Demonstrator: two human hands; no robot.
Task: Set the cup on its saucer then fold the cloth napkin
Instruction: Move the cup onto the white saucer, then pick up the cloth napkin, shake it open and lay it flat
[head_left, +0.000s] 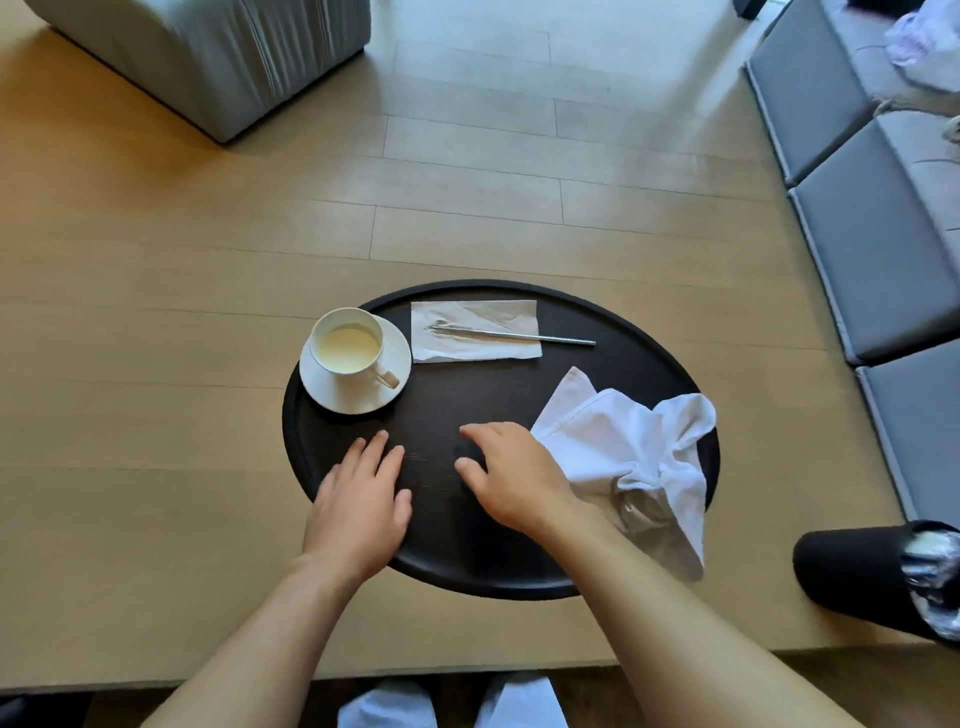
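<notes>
On a pale wood-grain desk (156, 291) sits a round black tray (618, 332), with grey cushions (852, 249) along the right. Both hands hover open and empty over the tray's near half: the left hand (358, 504) flat with fingers spread, the right hand (511, 478) palm down, its wrist against the crumpled white cloth napkin (628, 441). At the tray's far left the glossy white cup (348, 343) stands on its saucer (332, 389), beside a paper napkin (475, 332) bearing a thin metal utensil (519, 335).
</notes>
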